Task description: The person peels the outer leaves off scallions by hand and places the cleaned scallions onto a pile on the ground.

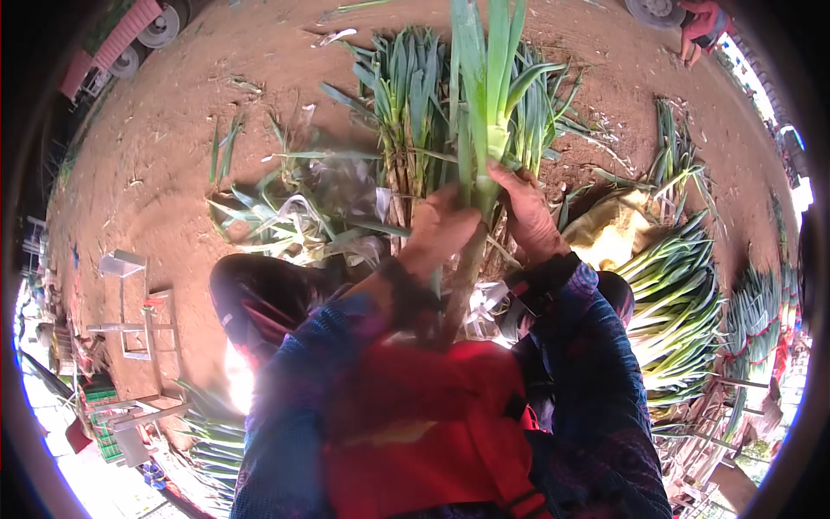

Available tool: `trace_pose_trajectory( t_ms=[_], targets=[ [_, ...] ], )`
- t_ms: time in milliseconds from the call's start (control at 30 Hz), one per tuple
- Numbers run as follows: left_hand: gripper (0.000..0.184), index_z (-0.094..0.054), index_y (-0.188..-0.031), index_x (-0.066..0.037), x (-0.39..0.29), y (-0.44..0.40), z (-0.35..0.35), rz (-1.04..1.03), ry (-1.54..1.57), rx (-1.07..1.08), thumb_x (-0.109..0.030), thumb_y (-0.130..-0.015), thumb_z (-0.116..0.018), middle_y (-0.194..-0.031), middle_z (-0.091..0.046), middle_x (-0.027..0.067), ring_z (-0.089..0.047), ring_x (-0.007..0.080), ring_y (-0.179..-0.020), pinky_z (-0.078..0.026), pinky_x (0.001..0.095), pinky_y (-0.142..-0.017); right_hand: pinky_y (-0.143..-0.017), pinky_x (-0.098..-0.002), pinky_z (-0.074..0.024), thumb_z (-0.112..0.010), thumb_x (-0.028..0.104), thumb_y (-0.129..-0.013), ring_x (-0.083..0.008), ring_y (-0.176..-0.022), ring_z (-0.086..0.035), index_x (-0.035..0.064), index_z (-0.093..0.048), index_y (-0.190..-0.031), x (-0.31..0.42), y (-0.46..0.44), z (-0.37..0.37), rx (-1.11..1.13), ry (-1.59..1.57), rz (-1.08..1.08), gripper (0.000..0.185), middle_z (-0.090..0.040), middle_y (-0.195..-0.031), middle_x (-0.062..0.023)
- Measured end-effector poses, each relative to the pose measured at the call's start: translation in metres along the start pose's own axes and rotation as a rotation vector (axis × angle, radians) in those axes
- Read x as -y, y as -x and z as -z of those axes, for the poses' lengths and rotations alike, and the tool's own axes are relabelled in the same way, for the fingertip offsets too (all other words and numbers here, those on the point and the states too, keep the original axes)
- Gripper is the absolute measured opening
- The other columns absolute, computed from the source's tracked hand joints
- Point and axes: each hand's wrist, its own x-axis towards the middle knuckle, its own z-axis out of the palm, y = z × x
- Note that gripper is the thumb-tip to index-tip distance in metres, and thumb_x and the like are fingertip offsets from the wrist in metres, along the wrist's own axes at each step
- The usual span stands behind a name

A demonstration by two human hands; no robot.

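Note:
An upright leek point(493, 112) with broad green leaves rises in front of me, its lower stalk running down between my forearms. My right hand point(529, 212) is wrapped round the stalk, thumb lying along it just below where the leaves fan out. On the other side my left hand point(441, 227), slightly blurred, is closed at the stalk and an outer leaf; its fingertips are partly hidden. Behind the hands stands a bunch of leeks point(411, 104) with dry brownish lower stalks, and more leek leaves point(540, 112) show just right of the held one.
Stripped leaves and clear plastic point(303, 216) litter the ground at left. A yellowish sack point(614, 229) and a large pile of leeks point(674, 320) lie at right. Metal frames point(138, 329) stand at far left. Another person point(702, 26) is at top right, near a wheel point(654, 9).

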Motion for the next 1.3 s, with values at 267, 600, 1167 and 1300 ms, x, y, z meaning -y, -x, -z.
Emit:
trace_pose_trajectory(
  t_ms=[267, 600, 1167, 1300],
  targets=[
    [0.004, -0.054, -0.086, -0.001, 0.011, -0.041, -0.029, -0.217, -0.319, -0.147, -0.001, -0.082, -0.055, -0.071, -0.057, 0.0043, -0.052, 0.0101, -0.058, -0.042, 0.0267, -0.048, -0.087, -0.037, -0.0459, -0.068, 0.017, -0.086, -0.0234, -0.093, -0.061, -0.0047, -0.054, -0.115, 0.023, -0.009, 0.017, 0.079, -0.33, 0.13, 0.039, -0.064, -0.103, -0.0131],
    [0.022, -0.063, -0.103, -0.005, -0.005, -0.035, -0.024, 0.139, 0.552, 0.071, -0.02, -0.087, -0.06, -0.092, -0.062, 0.0032, -0.058, 0.0141, -0.083, -0.047, 0.0287, -0.07, -0.082, -0.0382, -0.0479, -0.058, 0.031, -0.092, -0.0237, -0.091, -0.06, -0.0025, -0.053, -0.122, 0.035, -0.02, 0.018, 0.235, -0.373, 0.236, 0.045, -0.063, -0.098, -0.0118],
    [0.018, -0.059, -0.095, -0.006, 0.183, -0.045, 0.273, -0.022, -1.899, -0.328, -0.019, -0.083, -0.055, -0.071, -0.061, 0.0109, -0.063, 0.0304, -0.06, -0.048, 0.0436, -0.048, -0.079, -0.0337, -0.043, -0.062, 0.035, -0.088, -0.0184, -0.079, -0.052, -0.0002, -0.052, -0.117, 0.107, -0.007, 0.076, 0.356, -0.556, 0.572, 0.047, -0.057, -0.091, -0.0071],
    [0.023, -0.063, -0.095, -0.008, 0.102, -0.016, 0.339, 0.519, -1.601, -0.578, -0.027, -0.084, -0.054, -0.095, -0.068, 0.0163, -0.066, 0.035, -0.088, -0.052, 0.0472, -0.07, -0.077, -0.0331, -0.0407, -0.063, 0.031, -0.089, -0.0173, -0.081, -0.052, -0.0019, -0.05, -0.119, 0.126, -0.004, 0.124, 0.35, -0.641, 0.746, 0.047, -0.058, -0.093, -0.0092]
  ],
)
